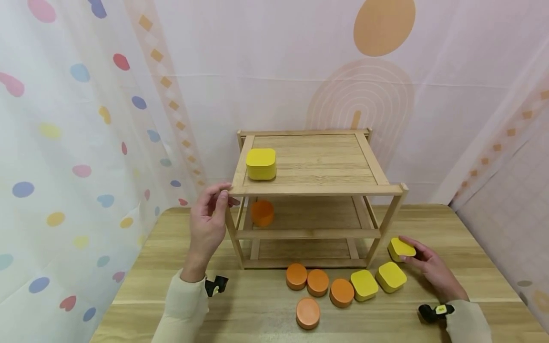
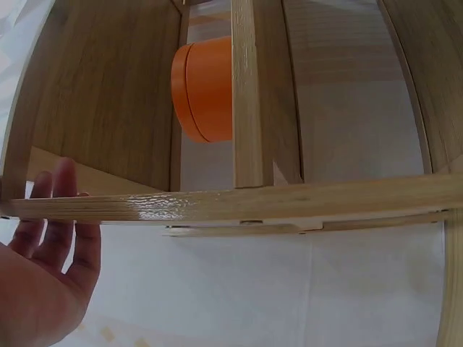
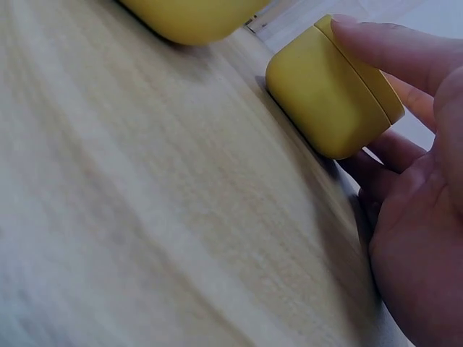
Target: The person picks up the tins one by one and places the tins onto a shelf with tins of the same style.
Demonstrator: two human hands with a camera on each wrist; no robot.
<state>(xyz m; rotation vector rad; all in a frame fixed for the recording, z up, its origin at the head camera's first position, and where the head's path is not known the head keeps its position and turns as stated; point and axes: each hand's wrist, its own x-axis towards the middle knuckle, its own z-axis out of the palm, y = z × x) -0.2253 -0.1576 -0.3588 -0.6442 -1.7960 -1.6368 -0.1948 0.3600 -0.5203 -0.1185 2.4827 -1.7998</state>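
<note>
toward the table's (image 1: 446, 228) right edge, the right hand (image 1: 433, 274) pinches a yellow box (image 1: 401, 249); a level lift seems safest. farther back, the left hand (image 1: 208, 223) grips the shelf's (image 1: 313, 162) front left corner, which should steady it.

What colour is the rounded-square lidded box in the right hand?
The rounded-square lidded box is plain yellow, best seen in the right wrist view.
</note>
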